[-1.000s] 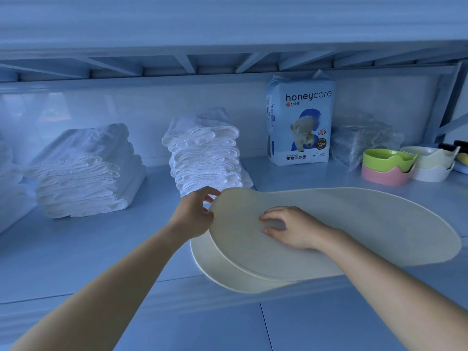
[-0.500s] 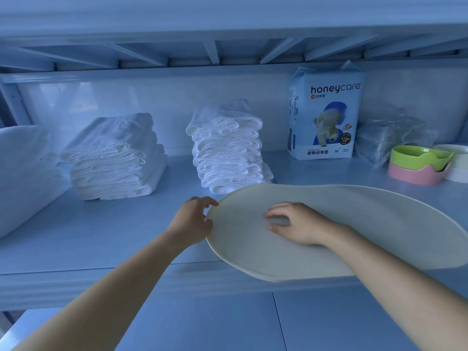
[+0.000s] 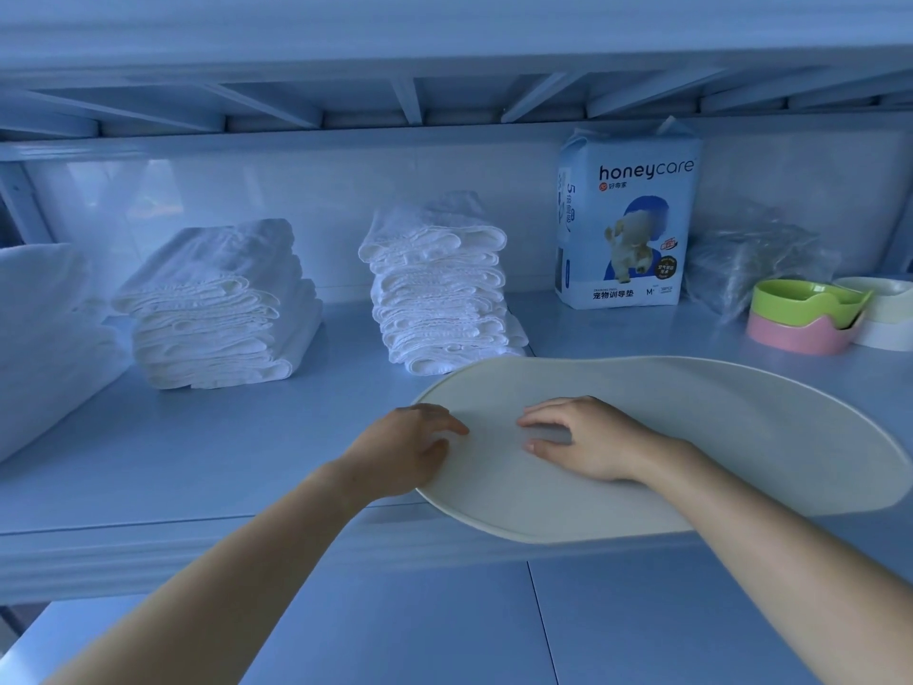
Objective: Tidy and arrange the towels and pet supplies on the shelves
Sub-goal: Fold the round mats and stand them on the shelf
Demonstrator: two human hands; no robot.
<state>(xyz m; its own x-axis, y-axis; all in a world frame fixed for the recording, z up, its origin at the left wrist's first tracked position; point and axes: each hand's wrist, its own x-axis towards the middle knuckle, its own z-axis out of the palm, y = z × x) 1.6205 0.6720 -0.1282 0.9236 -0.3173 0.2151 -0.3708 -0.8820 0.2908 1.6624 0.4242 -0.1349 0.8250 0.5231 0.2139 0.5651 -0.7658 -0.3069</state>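
Both hands rest flat on the cream oval mat (image 3: 691, 437) at lower right of the frame, apparently to square it on the shelf (image 3: 197, 462), as its near rim overhangs the front edge. The left hand (image 3: 410, 452) curls loosely over the mat's left rim; the right hand (image 3: 588, 437) presses down, fingers spread, clamping nothing. Two towel stacks (image 3: 435, 289) stand behind, just beside the mat's far rim

Large white folded bundle (image 3: 39, 338) cut off by left edge. White oval bowls (image 3: 884, 313) cut off at right. Contents of crinkled clear plastic bag (image 3: 751, 264) indistinct. Small print on blue-white honeycare pad pack (image 3: 627, 220) unreadable.
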